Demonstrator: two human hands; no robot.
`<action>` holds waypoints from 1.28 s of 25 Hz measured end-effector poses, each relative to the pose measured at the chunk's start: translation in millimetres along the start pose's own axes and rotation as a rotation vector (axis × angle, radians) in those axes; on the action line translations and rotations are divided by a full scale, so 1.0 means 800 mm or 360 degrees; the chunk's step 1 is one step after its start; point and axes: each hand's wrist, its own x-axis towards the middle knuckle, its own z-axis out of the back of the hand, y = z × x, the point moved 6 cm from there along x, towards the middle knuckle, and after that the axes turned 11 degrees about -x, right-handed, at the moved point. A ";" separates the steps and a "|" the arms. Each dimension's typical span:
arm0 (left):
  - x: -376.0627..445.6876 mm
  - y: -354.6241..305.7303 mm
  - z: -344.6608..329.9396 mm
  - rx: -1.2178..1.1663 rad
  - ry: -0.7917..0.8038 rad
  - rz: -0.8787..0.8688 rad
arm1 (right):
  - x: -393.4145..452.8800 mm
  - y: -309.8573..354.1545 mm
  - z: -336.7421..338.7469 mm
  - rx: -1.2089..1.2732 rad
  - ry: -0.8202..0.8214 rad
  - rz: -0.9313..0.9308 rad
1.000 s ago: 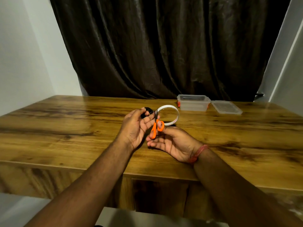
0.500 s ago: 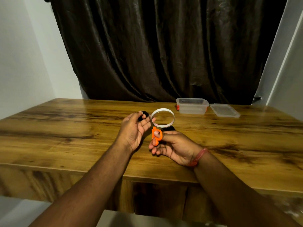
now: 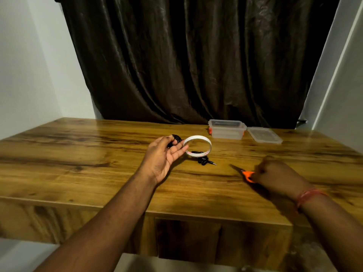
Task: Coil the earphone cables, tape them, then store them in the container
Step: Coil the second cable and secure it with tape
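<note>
Black coiled earphone cable sat pinched in the left hand beside the white tape ring, while the blurred right hand gripped orange-handled scissors above the wooden table.

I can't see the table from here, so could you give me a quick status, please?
Left hand holds coiled black earphones, tape roll at fingertips. Right hand grips orange scissors, blurred. Container open, unobstructed.

Two earphone coils, one tape roll, one scissors (blurred), one container, one lid.
</note>
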 end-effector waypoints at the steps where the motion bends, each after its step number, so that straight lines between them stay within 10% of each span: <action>1: 0.000 0.000 0.000 -0.0004 0.0004 0.0005 | 0.004 -0.017 0.003 -0.0223 -0.0089 -0.0054; 12: -0.002 0.002 0.002 0.0047 0.0009 0.0047 | 0.005 -0.039 0.004 -0.0473 -0.0141 -0.0235; 17: -0.010 0.008 -0.008 0.0097 0.0100 0.0152 | -0.042 0.031 0.019 0.0093 -0.1009 0.0172; 23: -0.022 0.020 -0.018 0.0222 0.0273 0.0303 | -0.026 0.113 -0.003 0.0849 -0.0658 0.0662; 32: -0.022 0.008 -0.018 0.0233 0.0273 0.0240 | -0.010 0.067 -0.010 0.0708 -0.0847 0.0194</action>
